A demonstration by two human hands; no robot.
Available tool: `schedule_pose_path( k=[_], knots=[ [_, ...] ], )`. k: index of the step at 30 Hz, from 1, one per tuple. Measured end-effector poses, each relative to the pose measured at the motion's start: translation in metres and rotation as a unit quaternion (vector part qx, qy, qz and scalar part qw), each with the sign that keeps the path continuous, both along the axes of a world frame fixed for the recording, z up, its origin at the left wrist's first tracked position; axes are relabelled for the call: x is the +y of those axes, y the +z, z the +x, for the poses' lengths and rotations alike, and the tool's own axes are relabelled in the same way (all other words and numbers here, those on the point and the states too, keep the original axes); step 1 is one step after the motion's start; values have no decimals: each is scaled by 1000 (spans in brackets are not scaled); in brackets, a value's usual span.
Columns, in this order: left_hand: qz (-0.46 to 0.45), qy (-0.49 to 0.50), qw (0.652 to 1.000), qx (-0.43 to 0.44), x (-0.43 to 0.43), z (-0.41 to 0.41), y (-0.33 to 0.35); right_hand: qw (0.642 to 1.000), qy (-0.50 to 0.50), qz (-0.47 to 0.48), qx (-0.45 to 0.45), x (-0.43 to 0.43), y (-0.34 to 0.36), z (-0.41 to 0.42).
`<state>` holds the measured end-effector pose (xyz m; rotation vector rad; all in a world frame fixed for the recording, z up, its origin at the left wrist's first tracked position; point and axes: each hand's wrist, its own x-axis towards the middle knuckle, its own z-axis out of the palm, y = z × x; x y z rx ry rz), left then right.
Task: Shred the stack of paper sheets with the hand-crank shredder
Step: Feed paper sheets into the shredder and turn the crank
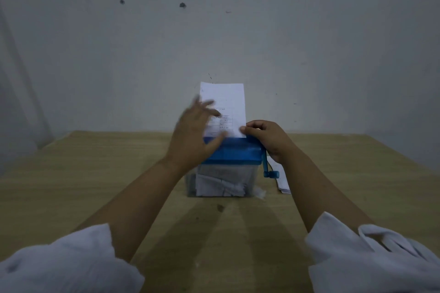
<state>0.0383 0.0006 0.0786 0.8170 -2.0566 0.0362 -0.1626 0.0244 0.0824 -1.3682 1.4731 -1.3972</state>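
Note:
A hand-crank shredder with a blue top (pixel 234 153) and a clear bin (pixel 223 183) holding shredded paper stands mid-table. A printed white sheet (pixel 226 102) stands upright in its slot. My left hand (pixel 194 133) is blurred, fingers spread, over the sheet's lower left and the blue top. My right hand (pixel 269 138) pinches the sheet's lower right corner with curled fingers. The blue crank handle (pixel 270 172) hangs down on the right side, untouched. A stack of paper sheets (pixel 281 178) lies on the table just right of the shredder, partly hidden by my right forearm.
The wooden table (pixel 95 173) runs up to a pale wall (pixel 214 31) right behind the shredder. My white sleeves (pixel 71 264) fill the lower corners. A small dark spot (pixel 220 208) marks the tabletop in front of the bin.

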Motion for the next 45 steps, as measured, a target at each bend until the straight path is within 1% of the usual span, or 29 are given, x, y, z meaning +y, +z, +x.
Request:
schedule_pose_path(
  k=[1, 3, 4, 5, 7, 10, 13, 15, 18, 20, 22, 24, 26, 27, 29, 31, 33, 36, 40, 45],
  knots=[
    [5, 0, 996, -85, 7, -6, 0, 1000, 6, -1, 1, 0, 0, 0],
    [54, 24, 972, -228, 16, -16, -3, 1000, 11, -6, -1, 2, 0, 1],
    [80, 37, 959, -268, 17, -19, -4, 1000, 11, -8, -3, 3, 0, 1],
    [96, 47, 952, -288, 18, -22, -6, 1000, 12, -8, -4, 4, 0, 2],
    [105, 64, 947, -296, 17, -25, -7, 1000, 10, -4, 2, 6, 0, 4],
    [94, 80, 950, -288, 15, -26, -8, 1000, -8, -9, 4, 12, -2, 4],
    [81, 87, 952, -283, 17, -26, -9, 997, -70, -24, 18, 19, -10, 0],
    [81, 91, 954, -274, 18, -27, -10, 989, -124, -24, 76, 26, -19, -3],
    [85, 97, 956, -264, 21, -28, -12, 960, -183, -18, 211, 40, -38, -8],
    [95, 102, 956, -260, 23, -29, -13, 947, -184, -1, 263, 51, -47, -6],
    [100, 109, 956, -252, 24, -29, -14, 942, -180, 5, 283, 59, -55, -3],
    [102, 114, 957, -247, 25, -30, -14, 943, -203, -42, 259, 66, -60, 2],
    [109, 118, 956, -246, 27, -32, -14, 951, -220, -126, 178, 73, -61, 11],
    [113, 119, 955, -246, 27, -32, -14, 954, -214, -167, 131, 76, -59, 15],
    [113, 122, 955, -246, 27, -33, -13, 958, -172, -223, 49, 81, -52, 21],
    [106, 122, 956, -246, 27, -32, -13, 959, -141, -246, 7, 78, -45, 20],
    [97, 118, 958, -244, 27, -32, -14, 959, -135, -249, -10, 69, -39, 15],
    [84, 109, 963, -233, 27, -31, -17, 960, -144, -230, -68, 49, -25, 10],
    [57, 108, 968, -217, 25, -29, -22, 961, -171, -180, -123, 19, -5, 6],
    [36, 90, 977, -189, 20, -29, -26, 965, -194, -101, -147, -8, -1, -6]
  ],
)
